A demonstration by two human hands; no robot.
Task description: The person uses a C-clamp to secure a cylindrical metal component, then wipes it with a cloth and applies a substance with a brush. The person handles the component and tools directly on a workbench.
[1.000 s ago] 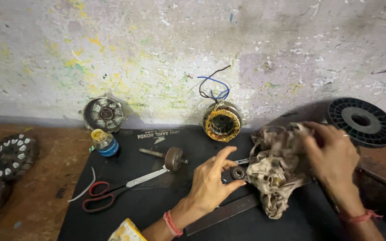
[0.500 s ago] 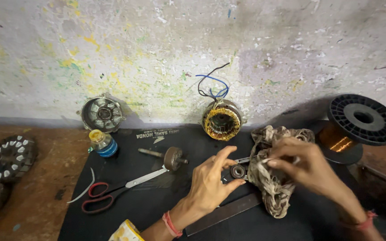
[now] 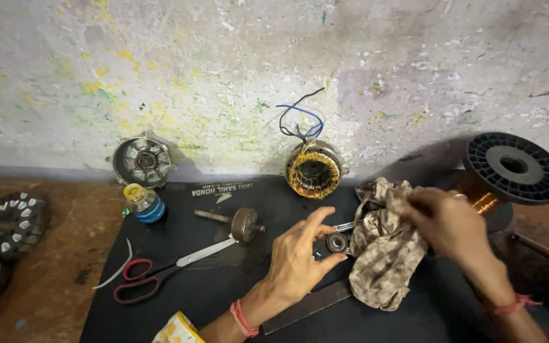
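Left hand (image 3: 300,260) on bearing (image 3: 337,242), rag (image 3: 386,251) alongside.

Two hands, left (image 3: 300,260) and right (image 3: 449,225), one bearing (image 3: 337,242), one rag (image 3: 386,244), one pair of scissors (image 3: 173,267), one wound stator (image 3: 313,173), one rotor shaft (image 3: 239,222), one small bottle (image 3: 143,202), one copper wire spool (image 3: 509,174), one motor end cover (image 3: 142,161)

Soft even light, dim corners, right hand blurred, wide-angle edge bending.
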